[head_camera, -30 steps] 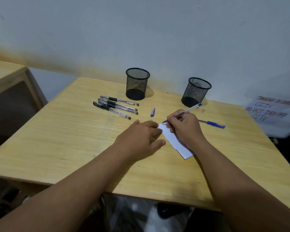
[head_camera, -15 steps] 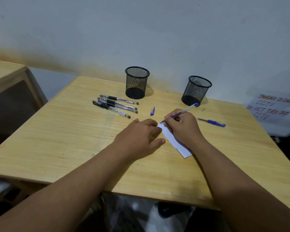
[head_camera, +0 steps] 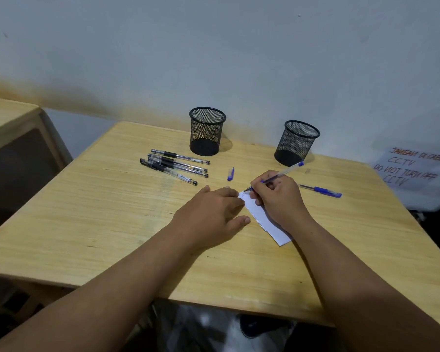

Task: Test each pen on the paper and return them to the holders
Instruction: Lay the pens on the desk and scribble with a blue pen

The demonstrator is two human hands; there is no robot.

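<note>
My right hand [head_camera: 280, 196] grips a blue pen [head_camera: 286, 171], its tip touching the far corner of a white paper [head_camera: 263, 217] on the wooden table [head_camera: 112, 212]. My left hand [head_camera: 211, 212] lies flat, fingers spread, pressing the paper's left edge. The pen's blue cap [head_camera: 230, 173] lies loose beyond my hands. Another capped blue pen [head_camera: 320, 191] rests to the right. Several black pens [head_camera: 174, 166] lie in a row at the left. Two black mesh holders, the left holder [head_camera: 207, 130] and the right holder [head_camera: 296, 143], stand empty at the back.
A white wall stands right behind the table. A handwritten CCTV sign [head_camera: 414, 168] leans at the far right, beyond the table edge. A second wooden table [head_camera: 8, 115] stands to the left with a gap between. The floor shows below the near edge.
My right hand has shifted slightly with the pen tip over the paper's corner. The left hand stays on the paper. The camera view has dipped a little.
</note>
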